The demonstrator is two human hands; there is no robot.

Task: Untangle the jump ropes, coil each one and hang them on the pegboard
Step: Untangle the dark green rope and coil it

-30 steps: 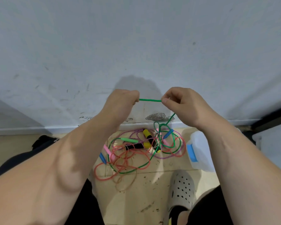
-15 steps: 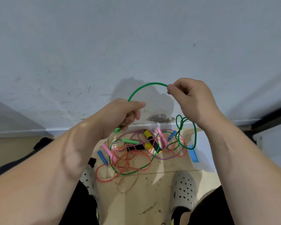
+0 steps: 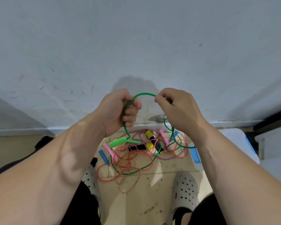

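Observation:
A green jump rope (image 3: 144, 94) arches between my two hands in front of the wall. My left hand (image 3: 120, 111) grips it with curled fingers, and its green handle (image 3: 118, 142) dangles just below. My right hand (image 3: 177, 108) pinches the rope at the other end of the arch; from there the cord drops in loops to the floor. On the floor lies a tangled pile of ropes (image 3: 133, 158): orange, purple and green cords with pink, blue and yellow-black handles (image 3: 150, 141). No pegboard is in view.
A grey-white wall (image 3: 136, 46) with a skirting ledge stands right behind the pile. A white bin with a blue clip (image 3: 196, 155) sits at the right. My two perforated clogs (image 3: 185, 189) stand on the dirty tan floor near the pile.
My hands have come closer together and the green arch has tightened. The left hand rose and now has the cord wrapped through its fingers; the green handle hangs free below it.

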